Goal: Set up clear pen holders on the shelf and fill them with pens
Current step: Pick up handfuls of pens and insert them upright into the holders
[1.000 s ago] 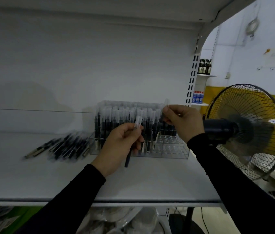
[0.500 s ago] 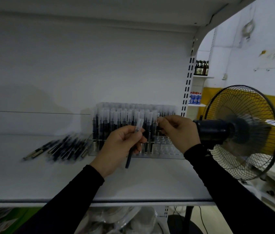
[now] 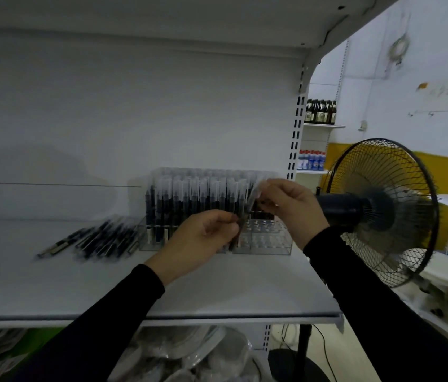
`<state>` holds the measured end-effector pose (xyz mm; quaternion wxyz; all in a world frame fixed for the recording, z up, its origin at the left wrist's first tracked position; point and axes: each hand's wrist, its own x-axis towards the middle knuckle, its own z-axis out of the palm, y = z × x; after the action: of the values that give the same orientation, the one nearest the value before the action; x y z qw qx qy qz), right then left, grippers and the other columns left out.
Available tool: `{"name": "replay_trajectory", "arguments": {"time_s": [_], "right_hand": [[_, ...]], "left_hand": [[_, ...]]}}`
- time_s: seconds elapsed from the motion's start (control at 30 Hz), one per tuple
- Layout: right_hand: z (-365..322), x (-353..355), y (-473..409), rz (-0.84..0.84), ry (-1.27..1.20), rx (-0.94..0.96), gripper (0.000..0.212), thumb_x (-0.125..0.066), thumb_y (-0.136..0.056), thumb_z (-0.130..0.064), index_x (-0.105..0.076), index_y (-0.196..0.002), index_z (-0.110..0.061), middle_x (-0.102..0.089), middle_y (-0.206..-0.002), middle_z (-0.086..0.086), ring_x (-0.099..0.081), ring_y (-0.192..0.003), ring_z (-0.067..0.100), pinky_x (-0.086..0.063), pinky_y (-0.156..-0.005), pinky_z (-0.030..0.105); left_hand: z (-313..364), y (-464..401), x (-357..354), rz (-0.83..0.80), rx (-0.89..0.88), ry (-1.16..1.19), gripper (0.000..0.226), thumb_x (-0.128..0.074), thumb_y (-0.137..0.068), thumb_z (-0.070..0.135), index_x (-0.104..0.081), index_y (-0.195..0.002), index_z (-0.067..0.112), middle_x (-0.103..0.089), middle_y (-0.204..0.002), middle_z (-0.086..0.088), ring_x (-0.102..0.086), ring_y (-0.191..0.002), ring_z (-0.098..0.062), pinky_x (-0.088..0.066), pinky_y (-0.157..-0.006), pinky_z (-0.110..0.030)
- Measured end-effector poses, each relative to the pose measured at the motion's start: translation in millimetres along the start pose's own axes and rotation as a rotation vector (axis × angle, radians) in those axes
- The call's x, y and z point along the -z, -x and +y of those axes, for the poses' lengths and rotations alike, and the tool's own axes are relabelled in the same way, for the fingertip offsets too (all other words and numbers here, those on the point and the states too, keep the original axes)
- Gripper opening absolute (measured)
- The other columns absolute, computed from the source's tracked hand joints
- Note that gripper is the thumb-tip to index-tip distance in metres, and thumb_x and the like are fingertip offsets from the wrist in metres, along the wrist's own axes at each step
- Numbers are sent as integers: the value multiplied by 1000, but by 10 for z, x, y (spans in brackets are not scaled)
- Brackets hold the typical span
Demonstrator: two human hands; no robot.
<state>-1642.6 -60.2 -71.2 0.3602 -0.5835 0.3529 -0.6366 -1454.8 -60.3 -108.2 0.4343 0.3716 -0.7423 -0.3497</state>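
White shelf (image 3: 217, 293): left hand (image 3: 203, 238) and right hand (image 3: 291, 208) fingers each pinch an upright pen (image 3: 253, 197).

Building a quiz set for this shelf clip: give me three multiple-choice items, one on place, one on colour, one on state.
1. Where do the loose pens lie?
A. left of the clear pen holder
B. on the floor
C. on the fan

2. What colour are the sleeves?
A. white
B. black
C. red

3. What is the left hand doing?
A. lying flat on the shelf
B. hanging idle
C. pinching a pen at the holder

Answers: A, the pile sits on the shelf left of the holder; B, both sleeves are black; C, its fingers close on a dark pen.
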Motion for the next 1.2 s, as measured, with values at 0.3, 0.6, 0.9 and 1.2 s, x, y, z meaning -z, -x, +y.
{"name": "replay_trajectory", "arguments": {"time_s": [0.3,0.6,0.9,1.2], "right_hand": [[27,207,-167,234,241,112,16,-58,-94,-24,-69,-97,-12,-72,-86,7,-68,-76,20,-59,-73,28],[87,82,-475,291,416,209,16,-59,-93,-31,-70,-97,-20,-73,-84,-2,-71,-76,11,-59,-80,34],[122,20,-518,243,614,214,17,-55,-96,-30,-68,-93,-19,-70,-79,-2,-70,-74,12,-58,-81,35],[276,-18,-432,66,768,124,24,-56,-95,-27,-70,-93,-8,-72,-81,7,-70,-75,21,-56,-83,40]], "left_hand": [[-100,314,114,-339,68,-842,71,-38,-94,63,-31,-151,23,-30,-156,4,-26,-142,-14,-18,-113,-21],[-142,388,56,-431,123,-891,76,-33,-95,64,-21,-154,18,-11,-164,3,-9,-148,-11,-4,-111,-16],[-179,396,53,-444,126,-893,79,-31,-94,66,-16,-156,18,-7,-164,3,-5,-149,-9,-1,-113,-18],[-155,396,48,-432,112,-888,78,-33,-94,66,-19,-155,19,-9,-164,4,-7,-149,-9,-3,-114,-19]]}}
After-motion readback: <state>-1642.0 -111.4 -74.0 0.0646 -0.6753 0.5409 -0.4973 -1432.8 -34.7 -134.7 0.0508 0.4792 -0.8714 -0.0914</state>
